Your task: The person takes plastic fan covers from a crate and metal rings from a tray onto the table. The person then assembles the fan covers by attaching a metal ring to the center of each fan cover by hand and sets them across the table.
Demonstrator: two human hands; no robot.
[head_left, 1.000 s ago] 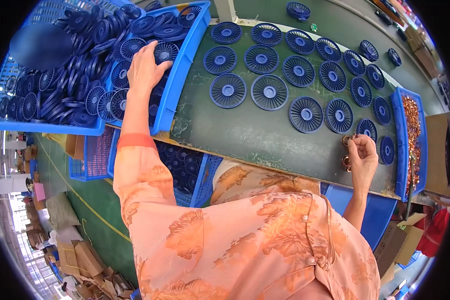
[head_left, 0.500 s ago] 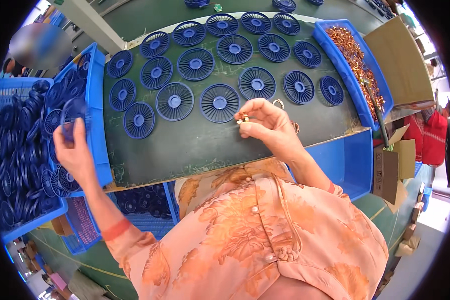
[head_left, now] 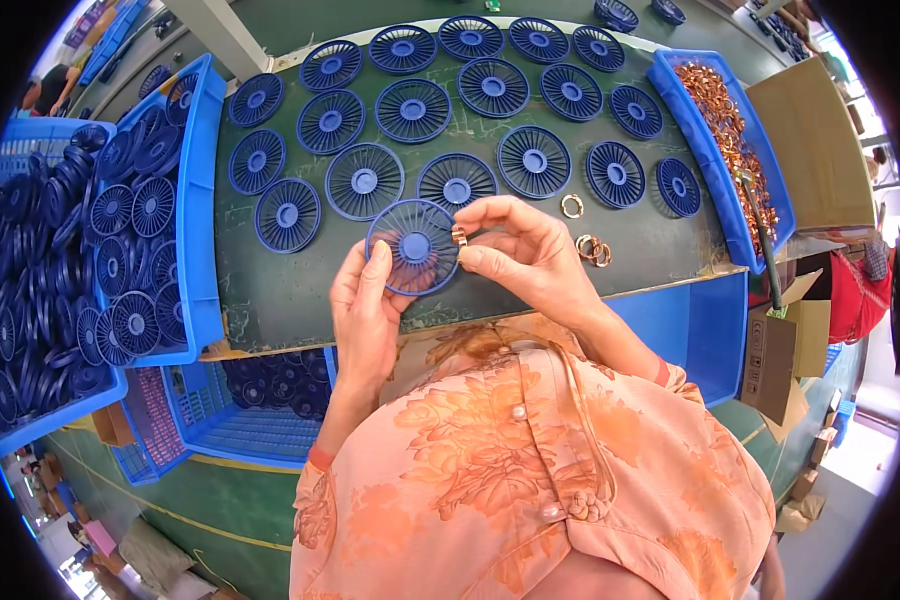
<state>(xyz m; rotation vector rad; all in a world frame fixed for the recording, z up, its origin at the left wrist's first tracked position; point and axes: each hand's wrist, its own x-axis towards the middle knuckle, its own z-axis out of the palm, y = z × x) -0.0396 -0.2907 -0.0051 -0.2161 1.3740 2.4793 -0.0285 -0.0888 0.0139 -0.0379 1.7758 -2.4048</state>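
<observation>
My left hand [head_left: 365, 300] grips a round blue spoked plastic disc [head_left: 415, 246] by its left edge, thumb on the front face, holding it tilted up above the table's near edge. Close by its right rim, my right hand [head_left: 530, 250] pinches a small copper-coloured ring [head_left: 459, 237] between thumb and fingertips. Whether ring and disc touch, I cannot tell. A loose ring [head_left: 572, 206] lies on the table beyond my right hand, and several more rings [head_left: 593, 250] sit beside its wrist. Rows of similar blue discs [head_left: 365, 181] lie flat farther back on the table.
Along the left stand blue crates [head_left: 206, 200] heaped with blue discs. A blue tray [head_left: 678, 110] full of copper-coloured parts runs along the right, with a dark-handled tool [head_left: 760, 225] across its edge. Cardboard boxes [head_left: 808, 150] are beyond it. A blue bin [head_left: 685, 335] sits below the table edge.
My left hand has come from the left crate to the middle, bringing a blue disc. My right hand has moved slightly left and still holds the ring. The view has shifted a little.
</observation>
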